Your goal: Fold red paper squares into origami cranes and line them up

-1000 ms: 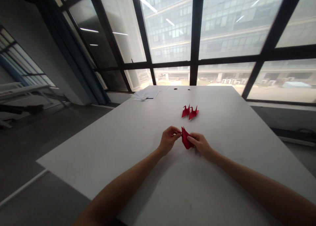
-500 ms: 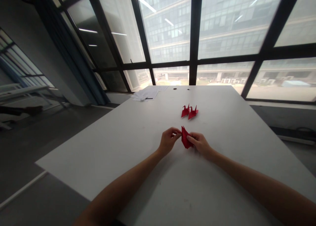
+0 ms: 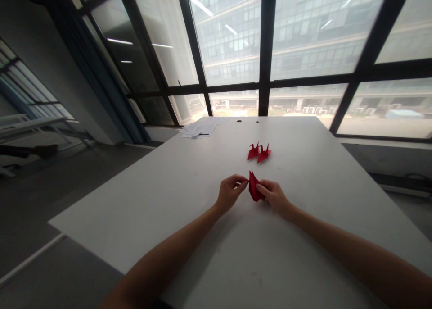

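Note:
A folded piece of red origami paper (image 3: 254, 188) is held a little above the white table (image 3: 189, 187), its pointed tips upward. My right hand (image 3: 274, 196) grips its right side, thumb on the near face and the other fingers hidden behind. My left hand (image 3: 231, 192) pinches a small tip at the paper's left edge between thumb and forefinger. Beyond my hands stand two finished red paper cranes, a left crane (image 3: 253, 152) and a right crane (image 3: 264, 154), side by side and close together.
Loose white paper sheets (image 3: 199, 128) lie at the table's far left corner with a dark, thin item on them. Two small dark round spots mark the far edge. Large windows (image 3: 232, 38) rise behind the table. Another table (image 3: 37, 124) stands at the far left.
The red origami paper has turned slightly in my right hand and risen a little. My left hand keeps its pinch at the left edge. The two cranes stay put.

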Demonstrator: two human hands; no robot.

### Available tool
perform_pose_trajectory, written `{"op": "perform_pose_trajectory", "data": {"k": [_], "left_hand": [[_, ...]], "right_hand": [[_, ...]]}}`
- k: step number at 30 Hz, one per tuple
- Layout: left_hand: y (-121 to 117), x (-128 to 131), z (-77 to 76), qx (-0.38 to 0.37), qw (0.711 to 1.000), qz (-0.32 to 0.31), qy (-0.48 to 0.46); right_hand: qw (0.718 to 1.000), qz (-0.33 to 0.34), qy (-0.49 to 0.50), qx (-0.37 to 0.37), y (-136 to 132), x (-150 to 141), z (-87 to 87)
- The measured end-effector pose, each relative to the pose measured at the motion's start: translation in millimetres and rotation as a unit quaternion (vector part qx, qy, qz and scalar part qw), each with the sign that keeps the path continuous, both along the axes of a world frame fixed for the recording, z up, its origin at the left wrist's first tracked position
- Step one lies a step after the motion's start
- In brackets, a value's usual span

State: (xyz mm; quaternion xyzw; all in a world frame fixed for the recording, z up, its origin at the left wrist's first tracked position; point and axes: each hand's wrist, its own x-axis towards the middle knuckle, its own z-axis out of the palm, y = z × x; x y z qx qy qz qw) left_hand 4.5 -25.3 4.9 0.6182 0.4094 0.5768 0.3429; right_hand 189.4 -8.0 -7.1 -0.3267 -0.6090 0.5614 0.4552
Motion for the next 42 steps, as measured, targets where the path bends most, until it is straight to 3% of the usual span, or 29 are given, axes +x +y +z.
{"op": "perform_pose_trajectory", "data": {"k": [13,30,42], "left_hand": [[-0.6,-1.4,-1.6,0.029,0.999,-0.006,0.027],[0.6,-5.7,5.4,0.013,0.999,-0.028,0.030],[3.9,-15.8,12.9,0.043,0.993,0.005,0.113]], "right_hand": [[1.000,-0.011,-0.006,0.028,-0.1,0.2,-0.6],[0.995,-0.042,-0.024,0.084,1.0,-2.2,-9.0],[0.996,-0.035,-0.026,0.077,1.2,-3.1,-9.6]]}}
